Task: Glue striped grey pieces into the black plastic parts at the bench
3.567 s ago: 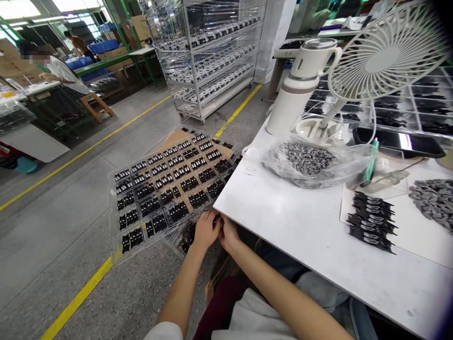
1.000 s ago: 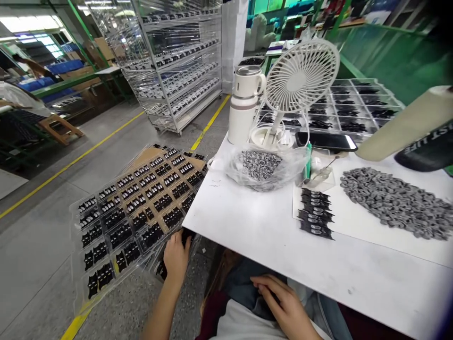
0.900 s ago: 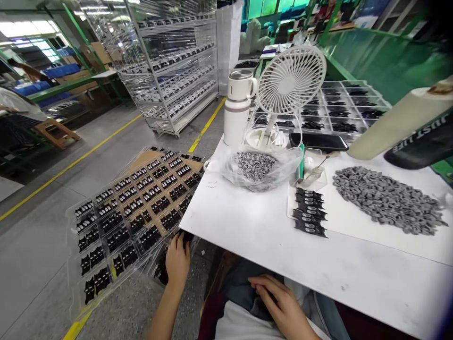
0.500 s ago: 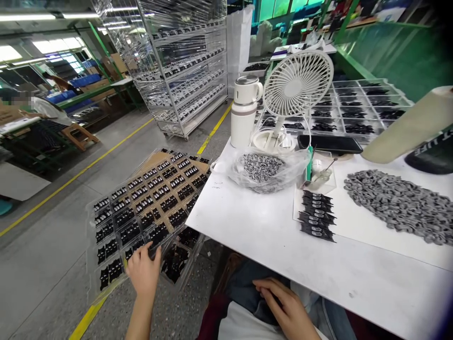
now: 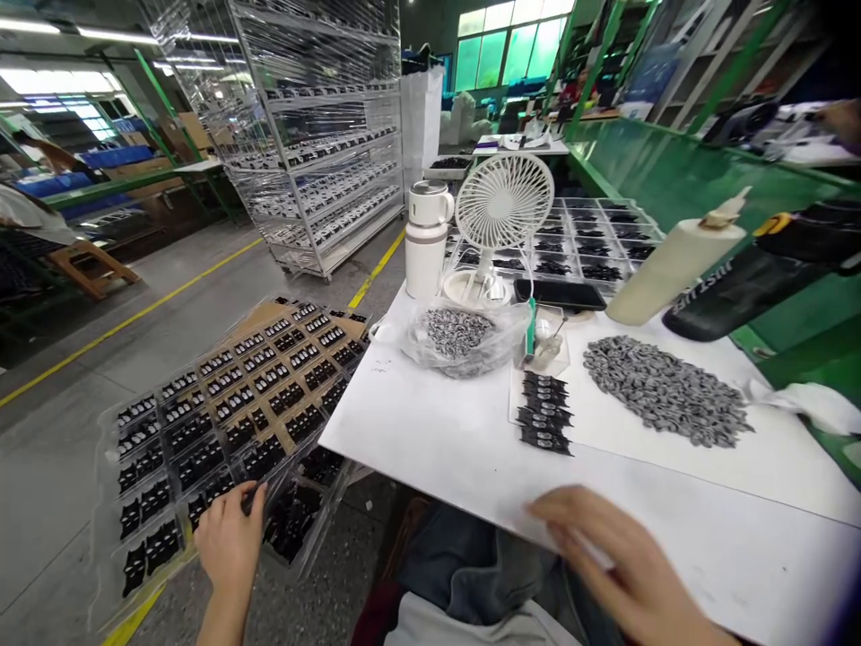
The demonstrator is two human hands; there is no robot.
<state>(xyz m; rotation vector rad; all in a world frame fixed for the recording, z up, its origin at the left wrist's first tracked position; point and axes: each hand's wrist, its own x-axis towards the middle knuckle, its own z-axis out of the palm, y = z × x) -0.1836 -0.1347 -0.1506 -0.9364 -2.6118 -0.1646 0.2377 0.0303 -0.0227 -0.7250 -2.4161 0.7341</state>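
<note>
My left hand (image 5: 229, 543) is down beside the table, fingers closed on the near edge of a clear tray (image 5: 221, 395) whose pockets hold small black parts. A second tray (image 5: 296, 516) lies under it, partly hidden. My right hand (image 5: 619, 565) is blurred and hovers over the front edge of the white table (image 5: 437, 422), fingers stretched out, holding nothing. A short stack of black parts (image 5: 544, 413) lies further back on the table beside a pile of grey parts (image 5: 663, 390).
A bag of grey parts (image 5: 457, 334), a white flask (image 5: 425, 238), a small fan (image 5: 501, 202), a phone (image 5: 558, 293) and two tilted bottles (image 5: 673, 265) stand at the table's back. A wire rack (image 5: 316, 135) of trays stands across the aisle.
My left hand has slid from under the table corner leftward along the tray's near edge. My right hand has come up from my lap to over the table's front edge.
</note>
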